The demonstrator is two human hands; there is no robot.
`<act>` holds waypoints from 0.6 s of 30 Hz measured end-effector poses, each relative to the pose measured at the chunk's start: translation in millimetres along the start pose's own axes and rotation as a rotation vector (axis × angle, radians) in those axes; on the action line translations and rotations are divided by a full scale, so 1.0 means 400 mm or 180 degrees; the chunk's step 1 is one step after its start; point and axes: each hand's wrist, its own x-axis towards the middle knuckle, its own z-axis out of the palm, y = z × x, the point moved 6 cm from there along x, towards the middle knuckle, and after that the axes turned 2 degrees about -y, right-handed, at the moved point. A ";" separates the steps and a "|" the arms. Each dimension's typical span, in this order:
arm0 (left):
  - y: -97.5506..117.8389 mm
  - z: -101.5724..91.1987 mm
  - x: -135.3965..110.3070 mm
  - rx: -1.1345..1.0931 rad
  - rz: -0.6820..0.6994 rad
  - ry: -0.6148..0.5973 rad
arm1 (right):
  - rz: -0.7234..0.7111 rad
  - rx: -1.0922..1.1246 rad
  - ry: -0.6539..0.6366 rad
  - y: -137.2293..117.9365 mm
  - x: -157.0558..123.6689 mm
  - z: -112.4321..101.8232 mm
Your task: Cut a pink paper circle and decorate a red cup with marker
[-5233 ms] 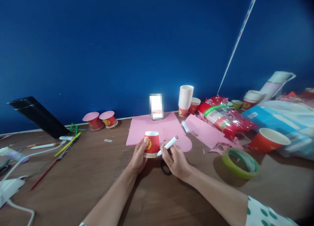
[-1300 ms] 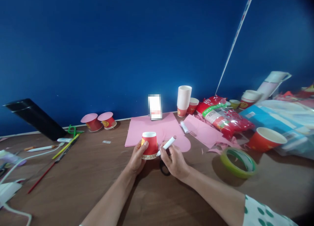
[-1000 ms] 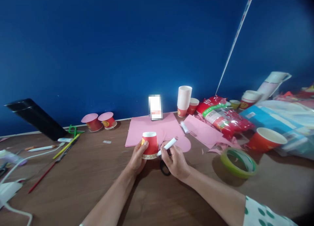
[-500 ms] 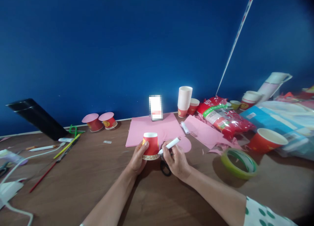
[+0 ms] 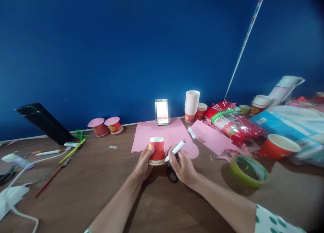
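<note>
My left hand (image 5: 144, 163) grips the left side of a red paper cup (image 5: 157, 150), turned upside down. A dark zigzag line runs round the pale band at its lower end. My right hand (image 5: 183, 165) is closed round a white marker (image 5: 176, 150), its tip at the right end of that band. Whether the tip touches the cup I cannot tell. Beneath my right hand shows a black scissors handle (image 5: 172, 175), the rest of the scissors being hidden. Behind the cup lie pink paper sheets (image 5: 144, 135).
Two red cups with pink discs (image 5: 97, 122) stand at the back left, near a black bottle (image 5: 45, 123). Stacked cups (image 5: 191, 104), a red bag of cups (image 5: 227, 121), a tape roll (image 5: 249, 172) and an orange cup (image 5: 278, 147) occupy the right.
The whole view has shifted slightly, so things appear a little further right. Both hands keep their holds on the cup and marker, with the marker tip still beside the zigzag band.
</note>
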 end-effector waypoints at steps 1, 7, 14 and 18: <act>0.000 -0.002 0.001 -0.0041 0.0021 0.0042 | 0.0016 0.0085 0.0102 -0.003 -0.001 -0.006; -0.006 -0.006 0.001 -0.0312 -0.0139 0.0384 | 0.0186 0.0453 0.0376 -0.008 -0.012 -0.020; -0.003 0.006 -0.002 -0.0300 -0.0167 0.0359 | 0.0144 0.0584 0.0271 -0.002 -0.022 -0.009; 0.005 0.011 -0.004 -0.0020 0.0006 0.0147 | 0.0127 0.0494 0.0257 0.000 -0.028 -0.008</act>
